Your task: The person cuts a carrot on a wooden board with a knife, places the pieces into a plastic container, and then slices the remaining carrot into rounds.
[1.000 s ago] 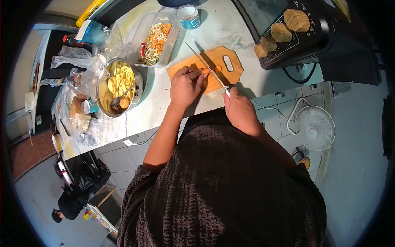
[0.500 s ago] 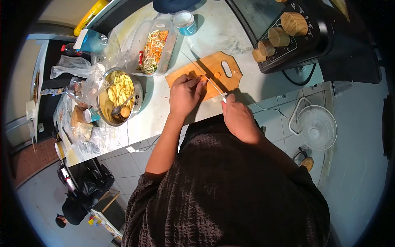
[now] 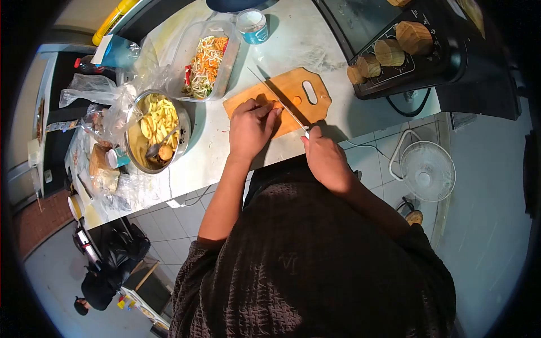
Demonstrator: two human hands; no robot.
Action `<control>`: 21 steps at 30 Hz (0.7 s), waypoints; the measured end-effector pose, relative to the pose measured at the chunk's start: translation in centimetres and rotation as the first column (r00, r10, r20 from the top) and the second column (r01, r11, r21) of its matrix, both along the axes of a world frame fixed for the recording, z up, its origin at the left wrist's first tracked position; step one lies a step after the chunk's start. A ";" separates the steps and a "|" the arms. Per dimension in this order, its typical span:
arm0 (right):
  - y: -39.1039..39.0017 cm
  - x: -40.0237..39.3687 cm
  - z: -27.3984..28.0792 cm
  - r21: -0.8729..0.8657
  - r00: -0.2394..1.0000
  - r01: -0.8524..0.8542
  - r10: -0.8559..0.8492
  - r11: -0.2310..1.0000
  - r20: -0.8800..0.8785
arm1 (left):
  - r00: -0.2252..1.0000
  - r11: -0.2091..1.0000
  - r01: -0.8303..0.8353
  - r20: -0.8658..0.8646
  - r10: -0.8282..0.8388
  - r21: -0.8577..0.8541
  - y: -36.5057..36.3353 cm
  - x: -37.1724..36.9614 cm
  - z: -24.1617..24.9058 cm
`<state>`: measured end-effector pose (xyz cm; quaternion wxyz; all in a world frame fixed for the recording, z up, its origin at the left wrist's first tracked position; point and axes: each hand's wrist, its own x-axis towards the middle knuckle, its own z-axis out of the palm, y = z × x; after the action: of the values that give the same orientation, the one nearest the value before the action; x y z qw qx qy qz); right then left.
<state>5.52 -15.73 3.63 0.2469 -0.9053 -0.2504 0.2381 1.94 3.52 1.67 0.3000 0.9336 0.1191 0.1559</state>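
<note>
A wooden cutting board with a slot handle lies on the table near its front edge. My left hand is over the board's left part, its fingertips pinching a small orange piece of food. My right hand is closed around the white handle of a long knife. The blade slants across the board to the upper left, right beside my left fingertips. A round orange slice lies on the board near the slot. Left of the board is a clear plastic container with shredded vegetables.
A metal pot holds yellow pieces and a spoon. Plastic bags crowd the table's left side. A lidded tub stands at the back, a black oven at the right. A fan and a distant person are beyond the table.
The knife blade has tilted slightly and shifted a little to the left over the board. The view has shifted slightly, while both hands keep their holds.
</note>
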 end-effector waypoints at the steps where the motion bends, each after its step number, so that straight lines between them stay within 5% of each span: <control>1: 0.0 -0.1 -0.2 0.001 1.000 -0.003 0.003 1.000 0.001 | 1.000 1.000 -0.003 0.001 0.003 0.001 -0.1 -0.1 0.1; 12: -0.9 -0.2 -0.6 -0.098 0.998 0.040 -0.036 0.994 0.051 | 1.000 0.999 -0.024 0.001 0.024 -0.039 -0.3 -0.2 0.3; 21: -1.3 -0.3 -0.3 -0.003 0.994 0.052 -0.051 0.999 0.094 | 0.999 1.000 -0.011 0.032 0.010 0.023 -0.1 -0.2 -0.3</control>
<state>5.23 -17.03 3.32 0.2383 -0.9224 -0.2377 0.1897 1.71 3.38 1.38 0.2902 0.9337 0.1173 0.1736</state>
